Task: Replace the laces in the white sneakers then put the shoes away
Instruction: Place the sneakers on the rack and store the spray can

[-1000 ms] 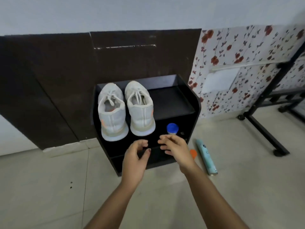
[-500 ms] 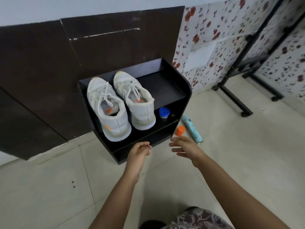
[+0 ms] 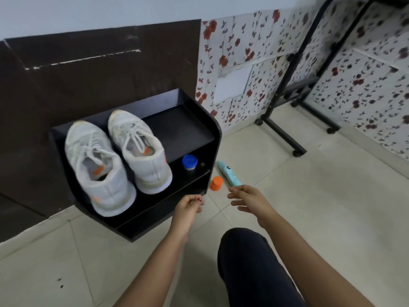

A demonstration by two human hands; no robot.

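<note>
Two white sneakers with white laces and orange accents stand side by side, heels toward me, on the top shelf of a small black shoe rack (image 3: 215,138): the left sneaker (image 3: 97,167) and the right sneaker (image 3: 141,151). My left hand (image 3: 188,207) hovers in front of the rack's lower right corner, fingers loosely curled, holding nothing. My right hand (image 3: 250,201) floats just right of it over the floor, fingers spread and empty. Neither hand touches the shoes.
A blue-lidded jar (image 3: 190,162) stands on the rack beside the right sneaker. An orange cap (image 3: 216,183) and a teal tube (image 3: 229,173) lie on the tiled floor by the rack. A black wheeled stand (image 3: 281,129) is at the right. My dark-clothed knee (image 3: 250,262) is below.
Both hands have drawn back from the rack toward me and lower. The camera has pulled away and tilted, bringing my knee into view. The sneakers stay put.
</note>
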